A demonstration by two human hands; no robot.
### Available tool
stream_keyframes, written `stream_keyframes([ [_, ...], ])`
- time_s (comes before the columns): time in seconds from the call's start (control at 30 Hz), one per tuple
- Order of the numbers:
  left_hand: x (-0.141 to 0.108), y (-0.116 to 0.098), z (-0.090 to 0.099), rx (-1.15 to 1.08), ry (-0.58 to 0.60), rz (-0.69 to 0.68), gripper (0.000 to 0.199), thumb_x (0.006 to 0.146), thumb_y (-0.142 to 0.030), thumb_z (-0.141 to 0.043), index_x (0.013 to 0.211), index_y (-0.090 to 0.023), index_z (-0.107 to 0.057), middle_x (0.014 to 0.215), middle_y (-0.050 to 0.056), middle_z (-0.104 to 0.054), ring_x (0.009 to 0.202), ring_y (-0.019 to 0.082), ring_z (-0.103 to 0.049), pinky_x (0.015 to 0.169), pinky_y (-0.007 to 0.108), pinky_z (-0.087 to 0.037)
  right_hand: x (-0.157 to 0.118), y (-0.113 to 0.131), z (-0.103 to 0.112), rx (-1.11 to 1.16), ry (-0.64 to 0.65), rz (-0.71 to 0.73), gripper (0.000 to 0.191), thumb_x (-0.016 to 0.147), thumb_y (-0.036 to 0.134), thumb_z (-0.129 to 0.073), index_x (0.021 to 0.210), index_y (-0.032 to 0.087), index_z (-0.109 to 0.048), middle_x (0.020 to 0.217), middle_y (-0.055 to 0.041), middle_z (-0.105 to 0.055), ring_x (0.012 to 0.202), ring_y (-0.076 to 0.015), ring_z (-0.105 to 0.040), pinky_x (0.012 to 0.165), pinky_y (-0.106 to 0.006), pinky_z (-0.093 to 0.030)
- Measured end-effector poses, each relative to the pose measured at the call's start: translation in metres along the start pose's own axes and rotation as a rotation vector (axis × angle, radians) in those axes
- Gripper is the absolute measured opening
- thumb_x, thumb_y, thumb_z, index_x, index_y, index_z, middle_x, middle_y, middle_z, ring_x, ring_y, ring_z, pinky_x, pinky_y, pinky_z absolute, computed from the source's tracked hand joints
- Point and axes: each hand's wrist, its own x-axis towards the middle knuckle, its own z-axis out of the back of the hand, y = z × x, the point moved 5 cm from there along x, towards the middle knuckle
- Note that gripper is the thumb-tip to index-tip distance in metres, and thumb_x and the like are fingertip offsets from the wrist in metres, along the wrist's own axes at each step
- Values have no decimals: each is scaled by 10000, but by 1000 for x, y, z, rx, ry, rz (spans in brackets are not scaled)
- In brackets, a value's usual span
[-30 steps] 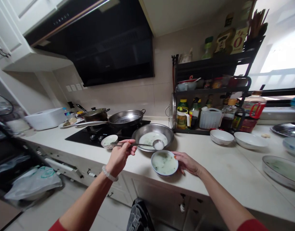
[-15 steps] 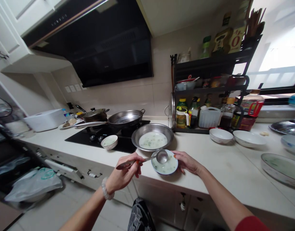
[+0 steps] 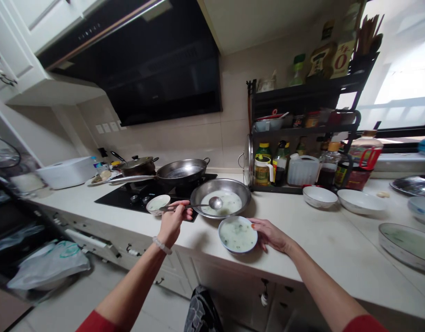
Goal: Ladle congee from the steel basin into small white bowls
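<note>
My left hand point(image 3: 172, 226) grips the handle of a metal ladle point(image 3: 215, 203). The ladle's scoop is over the wide steel basin point(image 3: 240, 186), which holds a pale soup with green bits; whether it touches the soup I cannot tell. In front of the basin, near the counter's edge, stands a bowl point(image 3: 237, 252) filled with the same soup. My right hand point(image 3: 271, 235) holds this bowl at its right side, fingers at the rim and the wall. A smaller bowl of soup point(image 3: 152, 212) sits beside my left hand, at the cooktop's front edge.
Behind the basin's left side, a wok point(image 3: 181, 171) rests on the black cooktop point(image 3: 111, 197). Two white bowls, one of them here point(image 3: 319, 198), stand at right. A large soup dish point(image 3: 402, 251) is farther right. A black rack point(image 3: 302, 133) carries bottles and jars.
My left hand has moved the ladle from above the bowl back and left to over the basin. The bowl's soup surface now shows fully. My right hand stays at the bowl.
</note>
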Motion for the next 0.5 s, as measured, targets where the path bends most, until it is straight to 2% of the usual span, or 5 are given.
stream_keyframes([
  [0.23, 22, 24, 1, 112, -37, -48, 218, 674, -241, -544, 832, -108, -612, 526, 7, -627, 481, 135, -601, 482, 248, -507, -1, 2, -1, -24, -11, -21, 576, 802, 370, -586, 1314, 127, -487, 633, -16, -662, 413, -117, -607, 292, -153, -428],
  [0.4, 31, 32, -4, 303, -2, -95, 179, 689, -217, -531, 816, -144, -634, 529, 11, -639, 469, 159, -614, 463, 248, -498, -1, 2, -1, -39, -18, -20, 595, 797, 379, -583, 1322, 120, -479, 613, -14, -658, 410, -121, -604, 290, -156, -423],
  [0.5, 36, 38, -9, 337, 26, -97, 143, 668, -195, -555, 761, -151, -654, 532, 21, -647, 459, 161, -615, 449, 237, -483, -1, 1, -1, -47, -12, -15, 604, 800, 384, -578, 1330, 116, -470, 615, -14, -658, 409, -120, -604, 292, -158, -426],
])
